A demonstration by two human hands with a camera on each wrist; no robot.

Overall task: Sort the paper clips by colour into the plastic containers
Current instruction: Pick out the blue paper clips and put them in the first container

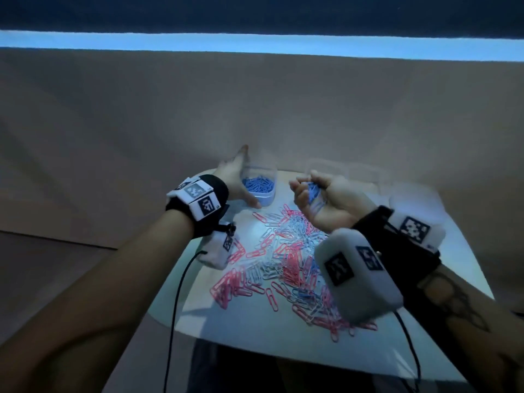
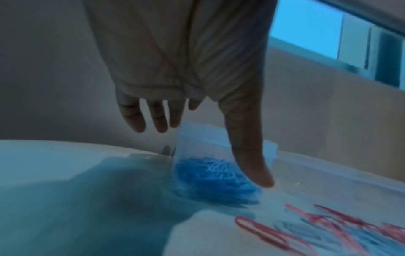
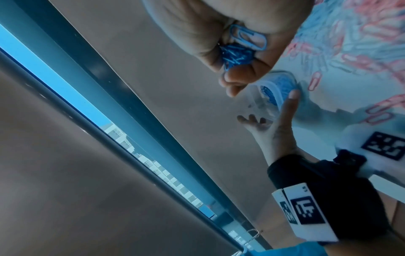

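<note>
A clear plastic container [image 1: 259, 186] part-filled with blue paper clips stands at the table's back left. My left hand [image 1: 241, 180] brackets it with straight fingers: thumb [image 2: 252, 155] lying along its near wall, fingers [image 2: 153, 117] spread behind it. To its right, my right hand [image 1: 309, 194] is raised palm-up and cupped round a bunch of blue paper clips [image 3: 235, 55]. A mixed pile of pink, white and blue paper clips [image 1: 283, 259] is spread over the middle of the white table [image 1: 255, 321]. From the right wrist view, the container [image 3: 276, 86] shows just beyond the cupped fingers.
Two more clear containers [image 1: 323, 168] [image 1: 365, 174] stand at the table's back right; their contents are hard to make out. A plain brown wall rises close behind the table. Cables hang from both wrist cameras over the table's front edge.
</note>
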